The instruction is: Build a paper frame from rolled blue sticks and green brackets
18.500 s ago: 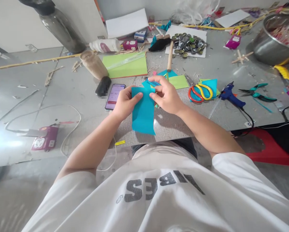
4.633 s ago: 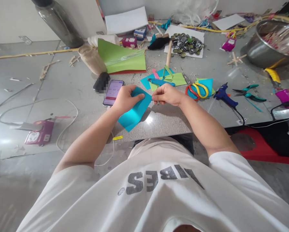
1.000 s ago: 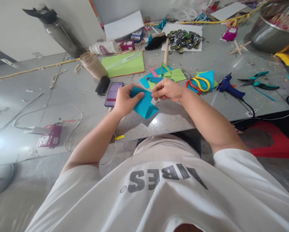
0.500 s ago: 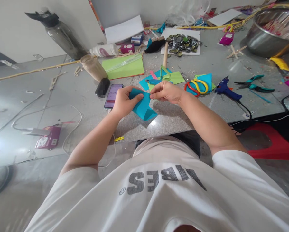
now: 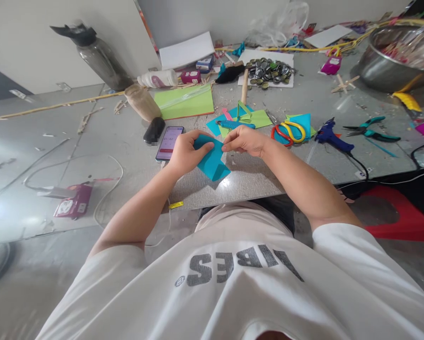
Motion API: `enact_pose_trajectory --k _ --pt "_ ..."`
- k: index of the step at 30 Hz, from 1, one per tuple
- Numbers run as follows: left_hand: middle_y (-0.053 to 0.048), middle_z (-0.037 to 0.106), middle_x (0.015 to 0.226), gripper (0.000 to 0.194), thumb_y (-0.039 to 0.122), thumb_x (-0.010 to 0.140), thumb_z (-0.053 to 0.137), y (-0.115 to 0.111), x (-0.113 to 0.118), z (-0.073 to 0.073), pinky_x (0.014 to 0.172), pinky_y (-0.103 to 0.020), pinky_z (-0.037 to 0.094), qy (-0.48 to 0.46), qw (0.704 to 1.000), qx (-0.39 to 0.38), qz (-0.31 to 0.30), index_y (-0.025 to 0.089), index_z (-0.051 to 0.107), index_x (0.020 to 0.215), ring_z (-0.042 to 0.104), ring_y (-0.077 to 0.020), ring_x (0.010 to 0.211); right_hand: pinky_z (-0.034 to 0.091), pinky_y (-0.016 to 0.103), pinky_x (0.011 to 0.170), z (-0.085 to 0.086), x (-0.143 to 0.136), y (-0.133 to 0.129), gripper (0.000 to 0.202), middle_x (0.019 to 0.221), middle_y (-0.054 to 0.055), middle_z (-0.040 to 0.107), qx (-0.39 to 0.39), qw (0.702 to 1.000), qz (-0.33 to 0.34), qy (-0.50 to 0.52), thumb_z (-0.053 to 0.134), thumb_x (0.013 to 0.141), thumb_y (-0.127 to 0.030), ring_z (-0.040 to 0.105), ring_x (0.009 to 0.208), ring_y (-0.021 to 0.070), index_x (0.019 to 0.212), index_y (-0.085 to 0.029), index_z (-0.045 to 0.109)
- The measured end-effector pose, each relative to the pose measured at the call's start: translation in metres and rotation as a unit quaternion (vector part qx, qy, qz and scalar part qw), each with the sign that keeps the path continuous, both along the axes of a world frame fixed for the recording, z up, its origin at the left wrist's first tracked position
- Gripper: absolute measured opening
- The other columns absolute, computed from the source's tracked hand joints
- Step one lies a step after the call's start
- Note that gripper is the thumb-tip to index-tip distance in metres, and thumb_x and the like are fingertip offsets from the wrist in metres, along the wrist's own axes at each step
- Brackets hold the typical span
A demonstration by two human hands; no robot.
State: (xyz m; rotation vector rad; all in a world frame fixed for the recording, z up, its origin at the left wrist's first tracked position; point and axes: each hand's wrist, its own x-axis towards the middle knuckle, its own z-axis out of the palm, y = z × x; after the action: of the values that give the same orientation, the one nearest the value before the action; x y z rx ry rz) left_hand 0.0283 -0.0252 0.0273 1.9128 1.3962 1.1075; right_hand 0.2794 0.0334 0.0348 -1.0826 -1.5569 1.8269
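A sheet of blue paper (image 5: 212, 163), curled along its lower end, is held over the table's near edge. My left hand (image 5: 190, 152) grips its left side, thumb on top and fingers underneath. At the paper's upper right edge my right hand (image 5: 242, 140) pinches with thumb and forefinger. Just beyond the hands lie a blue utility knife (image 5: 229, 124) and a folded green paper strip (image 5: 244, 111) on green and blue sheets. Left of my left hand is a phone (image 5: 169, 143) showing a timer.
Scissors (image 5: 289, 133), a blue glue gun (image 5: 334, 136) and pliers (image 5: 369, 128) lie to the right. A metal bowl (image 5: 385, 71) stands at the far right. Bottle caps (image 5: 270, 71) are heaped at the back. A jar (image 5: 143, 103) and a dark bottle (image 5: 104, 61) stand left.
The view has shifted slightly, so the table things sit a little lower. Both hands keep hold of the blue paper, whose curled lower end has tilted slightly.
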Motion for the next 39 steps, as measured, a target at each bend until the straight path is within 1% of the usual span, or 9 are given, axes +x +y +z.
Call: enact_pose_trajectory --k 5,9,11,18,22,25,29,32,39 --pt "-0.009 0.098 0.113 0.027 0.045 0.093 0.087 0.0 0.0 0.001 0.098 -0.046 0.074 0.003 1.0 -0.005 -0.006 0.024 0.095 0.108 0.09 -0.0326 0.105 0.023 0.02 0.046 -0.002 0.004 0.003 0.036 0.056 -0.007 0.06 0.003 1.0 0.015 0.024 0.116 0.066 -0.009 0.039 0.052 0.0042 0.071 -0.016 0.081" --pt "-0.009 0.098 0.112 0.026 0.045 0.093 0.088 0.001 0.0 0.0 0.097 -0.046 0.075 0.001 1.0 -0.001 -0.004 0.024 0.095 0.107 0.09 -0.0327 0.104 0.022 0.023 0.046 -0.004 0.009 0.008 0.04 0.06 -0.004 0.065 0.02 0.997 0.061 0.05 0.122 0.066 -0.026 0.038 0.052 0.0042 0.076 -0.015 0.085" --pt "-0.009 0.098 0.111 0.025 0.045 0.092 0.089 0.002 0.0 0.0 0.096 -0.046 0.075 0.0 1.0 -0.004 -0.003 0.024 0.095 0.106 0.09 -0.0326 0.104 0.022 0.024 0.047 -0.005 0.011 0.009 0.043 0.063 -0.003 0.068 0.032 0.995 0.077 0.051 0.123 0.066 -0.031 0.039 0.053 0.0046 0.078 -0.015 0.085" --pt "-0.009 0.098 0.111 0.031 0.047 0.092 0.086 0.003 -0.001 -0.001 0.096 -0.046 0.074 0.007 1.0 0.0 -0.006 0.023 0.097 0.109 0.09 -0.0328 0.103 0.025 0.025 0.053 -0.006 0.006 0.005 0.033 0.065 -0.005 0.067 0.087 0.994 0.059 0.014 0.115 0.074 -0.03 0.04 0.059 0.0058 0.08 -0.017 0.085" --pt "-0.008 0.098 0.112 0.024 0.042 0.092 0.089 0.002 -0.001 0.0 0.098 -0.047 0.075 0.011 1.0 -0.004 -0.001 0.024 0.096 0.107 0.09 -0.0329 0.104 0.027 0.026 0.057 -0.005 0.005 0.006 0.035 0.062 -0.006 0.061 0.111 0.992 0.058 0.009 0.115 0.072 -0.033 0.043 0.063 0.0083 0.077 -0.018 0.084" --pt "-0.008 0.097 0.109 0.021 0.039 0.092 0.09 0.002 -0.001 0.001 0.098 -0.046 0.076 0.012 1.0 -0.009 0.0 0.024 0.095 0.105 0.089 -0.0322 0.102 0.027 0.027 0.057 -0.004 0.006 0.006 0.035 0.061 -0.006 0.059 0.11 0.992 0.06 0.007 0.115 0.07 -0.033 0.043 0.063 0.0088 0.076 -0.019 0.083" --pt "-0.009 0.096 0.109 0.02 0.038 0.093 0.09 0.003 -0.001 0.0 0.096 -0.045 0.076 0.013 1.0 -0.004 -0.004 0.023 0.096 0.106 0.089 -0.031 0.101 0.023 0.027 0.055 -0.005 0.007 0.006 0.037 0.059 -0.007 0.055 0.096 0.994 0.06 0.007 0.117 0.07 -0.032 0.038 0.06 0.0078 0.077 -0.018 0.083" --pt "-0.009 0.097 0.109 0.02 0.038 0.093 0.09 0.003 -0.001 0.0 0.096 -0.045 0.076 0.011 1.0 0.0 -0.005 0.023 0.096 0.105 0.09 -0.0311 0.101 0.022 0.027 0.054 -0.005 0.007 0.006 0.036 0.058 -0.008 0.054 0.09 0.995 0.05 0.004 0.116 0.071 -0.03 0.035 0.058 0.0073 0.077 -0.018 0.082" --pt "-0.009 0.098 0.11 0.022 0.042 0.093 0.09 0.003 -0.001 -0.001 0.094 -0.046 0.075 0.01 1.0 0.005 -0.011 0.024 0.096 0.104 0.09 -0.0322 0.1 0.023 0.027 0.054 -0.006 0.005 0.006 0.036 0.057 -0.008 0.051 0.088 0.995 0.042 0.009 0.116 0.07 -0.029 0.036 0.059 0.008 0.075 -0.019 0.082"
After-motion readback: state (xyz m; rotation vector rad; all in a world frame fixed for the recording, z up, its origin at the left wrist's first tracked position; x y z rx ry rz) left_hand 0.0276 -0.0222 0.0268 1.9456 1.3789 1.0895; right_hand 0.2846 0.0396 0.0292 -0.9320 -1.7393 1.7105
